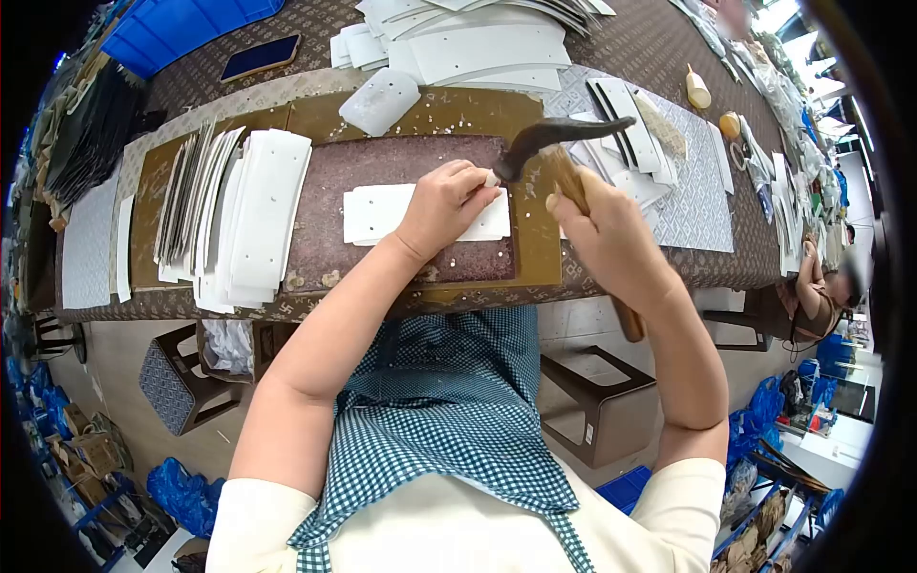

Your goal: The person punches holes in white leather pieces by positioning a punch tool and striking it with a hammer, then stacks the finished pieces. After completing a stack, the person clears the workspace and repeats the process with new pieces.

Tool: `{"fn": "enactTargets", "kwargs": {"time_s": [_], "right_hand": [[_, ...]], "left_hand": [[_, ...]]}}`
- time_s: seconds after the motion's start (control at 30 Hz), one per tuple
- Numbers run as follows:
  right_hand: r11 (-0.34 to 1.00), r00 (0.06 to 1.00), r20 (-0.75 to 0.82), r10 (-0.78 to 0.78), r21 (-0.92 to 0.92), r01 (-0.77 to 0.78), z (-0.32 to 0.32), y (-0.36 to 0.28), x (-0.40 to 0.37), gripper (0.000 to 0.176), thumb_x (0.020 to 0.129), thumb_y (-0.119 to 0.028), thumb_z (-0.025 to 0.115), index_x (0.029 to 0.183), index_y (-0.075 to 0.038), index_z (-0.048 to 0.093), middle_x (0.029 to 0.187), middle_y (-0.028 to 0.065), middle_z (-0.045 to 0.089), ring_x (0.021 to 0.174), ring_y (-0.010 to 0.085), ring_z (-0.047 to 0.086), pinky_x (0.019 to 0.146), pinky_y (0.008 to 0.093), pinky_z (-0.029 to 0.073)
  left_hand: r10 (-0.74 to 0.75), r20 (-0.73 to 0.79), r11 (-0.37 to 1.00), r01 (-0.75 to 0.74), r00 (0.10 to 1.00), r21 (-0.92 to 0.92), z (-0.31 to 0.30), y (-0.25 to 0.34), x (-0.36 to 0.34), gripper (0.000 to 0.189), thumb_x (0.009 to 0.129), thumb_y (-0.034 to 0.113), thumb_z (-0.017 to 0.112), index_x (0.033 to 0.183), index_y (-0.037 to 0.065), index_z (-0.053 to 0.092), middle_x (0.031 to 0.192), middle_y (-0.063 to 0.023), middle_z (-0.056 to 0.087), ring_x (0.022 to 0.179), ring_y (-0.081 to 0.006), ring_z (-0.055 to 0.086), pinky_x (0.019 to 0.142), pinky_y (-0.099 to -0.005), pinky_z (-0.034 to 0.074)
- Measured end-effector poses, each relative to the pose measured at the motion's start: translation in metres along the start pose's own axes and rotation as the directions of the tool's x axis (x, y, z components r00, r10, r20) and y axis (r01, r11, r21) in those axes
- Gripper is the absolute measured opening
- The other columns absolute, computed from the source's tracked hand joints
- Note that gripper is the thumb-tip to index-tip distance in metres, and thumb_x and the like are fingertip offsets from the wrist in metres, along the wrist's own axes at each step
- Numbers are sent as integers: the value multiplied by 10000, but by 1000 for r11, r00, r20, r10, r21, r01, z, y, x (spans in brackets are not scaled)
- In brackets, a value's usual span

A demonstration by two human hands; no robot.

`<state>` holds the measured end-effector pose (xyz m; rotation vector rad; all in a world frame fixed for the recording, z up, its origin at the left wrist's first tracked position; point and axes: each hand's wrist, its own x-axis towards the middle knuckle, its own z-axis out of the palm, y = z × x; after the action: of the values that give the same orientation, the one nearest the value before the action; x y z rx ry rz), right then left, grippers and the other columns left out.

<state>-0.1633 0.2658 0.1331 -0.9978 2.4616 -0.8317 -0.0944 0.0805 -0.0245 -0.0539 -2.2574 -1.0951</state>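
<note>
My right hand (611,229) is wrapped round the wooden handle of a hammer (559,137), whose dark curved head is just right of my left hand. Fingers closed, my left hand (444,208) pinches a short punch (492,179), mostly hidden, with its pale top end showing. Beneath that hand lies a small stack of white strips (373,212) with small holes in them. The stack rests on a worn reddish-brown pad (325,191), over a larger brown board (535,248). Tiny white round bits are scattered around the board.
Standing white pieces with holes (253,210) line up at the left. Larger white sheets (487,48) pile at the back, near a phone (260,57) and a blue crate (181,29). A bottle (697,88) stands at right. Stools (602,406) are below; another person (817,296) sits far right.
</note>
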Motion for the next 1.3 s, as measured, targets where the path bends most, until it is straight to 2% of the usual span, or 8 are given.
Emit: {"fn": "enactTargets", "kwargs": {"time_s": [0.13,0.27,0.37,0.43,0.57,0.83,1.2,1.3], "right_hand": [[976,988,-136,-77,195,102,-32,-23,-8,210,989,-213,613,932,-14,580,655,19,496,553,93,458,491,284,364],[703,765,-584,-273,422,573,-49,-64,-11,240,1033,-270,540,1038,-32,568,623,-37,442,392,31,372,331,179,270],[720,831,-512,-217,490,491,-17,-42,-3,219,1012,-243,596,1025,-24,584,653,18,550,486,70,484,411,222,375],[993,996,12,-91,-72,92,6,4,6,219,995,-200,592,1021,17,574,651,123,549,551,196,558,525,316,450],[908,982,-46,184,389,-153,17,16,-14,200,1004,-191,570,947,-1,553,662,40,583,504,109,542,458,282,406],[509,912,-208,353,861,-1,120,48,-18,205,1054,-196,486,1029,4,518,1027,163,725,417,86,514,382,209,399],[592,891,-284,355,806,21,139,51,-16,224,1042,-214,503,1012,7,526,1028,124,739,435,116,574,405,253,444],[594,890,-281,358,805,15,139,51,-17,225,1042,-215,503,1016,6,527,1030,121,740,435,116,572,406,252,443]], "left_hand": [[-34,17,999,34,999,13,1,-1,4,132,844,110,750,947,33,720,874,-100,697,792,-251,679,713,-334,548],[-48,34,998,47,998,35,0,1,3,135,853,129,743,943,31,722,875,-103,696,793,-257,678,714,-340,547],[-26,9,1000,26,1000,13,1,0,3,139,853,129,744,954,35,723,863,-98,688,773,-260,671,712,-341,547],[-12,11,1000,12,1000,25,0,0,4,140,859,131,741,958,33,720,849,-94,679,753,-253,664,705,-333,545],[-47,32,999,47,998,-7,1,0,3,131,871,126,734,959,31,714,835,-87,664,726,-225,650,690,-313,540],[-111,169,990,124,979,-69,-5,3,7,171,875,43,673,1040,8,700,949,-102,673,795,-167,668,723,-270,545],[-535,-59,809,492,843,-321,-9,5,7,321,803,153,833,723,23,550,681,26,538,643,-59,479,576,-244,452],[-479,9,813,448,878,-373,-11,13,-4,189,838,127,796,837,7,650,768,7,631,687,-59,538,629,-235,476]]}}
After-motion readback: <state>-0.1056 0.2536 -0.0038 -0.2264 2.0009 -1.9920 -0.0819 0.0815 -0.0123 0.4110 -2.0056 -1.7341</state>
